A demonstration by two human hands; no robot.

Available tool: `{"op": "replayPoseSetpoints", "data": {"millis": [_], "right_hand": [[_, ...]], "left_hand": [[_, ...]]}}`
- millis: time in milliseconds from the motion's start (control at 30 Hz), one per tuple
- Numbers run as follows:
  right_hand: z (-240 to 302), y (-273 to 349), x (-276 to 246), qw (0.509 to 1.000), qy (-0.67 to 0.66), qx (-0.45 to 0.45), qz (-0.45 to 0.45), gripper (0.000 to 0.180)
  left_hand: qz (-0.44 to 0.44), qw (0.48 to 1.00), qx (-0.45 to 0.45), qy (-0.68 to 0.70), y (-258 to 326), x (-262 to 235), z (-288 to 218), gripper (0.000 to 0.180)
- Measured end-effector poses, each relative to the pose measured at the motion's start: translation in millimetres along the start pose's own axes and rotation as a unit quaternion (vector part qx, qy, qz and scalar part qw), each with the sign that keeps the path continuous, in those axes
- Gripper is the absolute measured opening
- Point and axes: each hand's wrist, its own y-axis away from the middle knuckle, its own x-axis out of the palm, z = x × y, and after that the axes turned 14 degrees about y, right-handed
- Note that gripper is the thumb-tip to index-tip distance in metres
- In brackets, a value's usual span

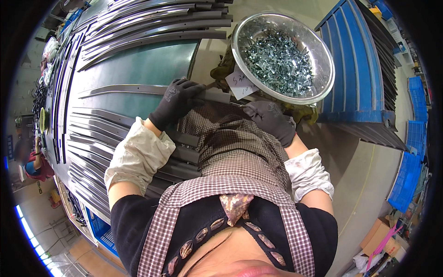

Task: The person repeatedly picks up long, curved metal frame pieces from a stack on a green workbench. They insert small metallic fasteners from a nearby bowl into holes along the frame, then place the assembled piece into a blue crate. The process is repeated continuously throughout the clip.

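A long dark trim strip lies crosswise over the green tabletop, its right end reaching in front of my apron. My left hand, in a dark grey glove, is closed around this strip near its right part. Beside the strip's right end is my right hand, gloved too, with its fingers curled together; whatever they may hold is hidden. Ahead of the right hand stands a round metal basin, holding many small shiny metal clips. A white paper tag with handwriting hangs by its near-left rim.
More dark strips lie at the table's far end, and others lie close on my left. A blue metal rack of dark strips stands right of the basin. Blue crates line the far right. Another person is at far left.
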Motion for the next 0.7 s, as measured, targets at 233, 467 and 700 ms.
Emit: {"op": "replayPoseSetpoints", "data": {"millis": [233,467,700], "right_hand": [[26,-26,1,0.99,0.133,0.008,0.05,0.021],[-1,-16,-49,0.997,0.016,0.042,0.065,0.026],[-105,-35,-57,0.945,0.278,0.163,0.063,0.045]], "left_hand": [[-0.003,1.0,0.008,-0.009,2,-1,3,0.038],[0.09,0.995,0.033,-0.032,2,-12,-10,0.043],[0.215,0.976,0.032,-0.002,28,-42,-70,0.057]]}}
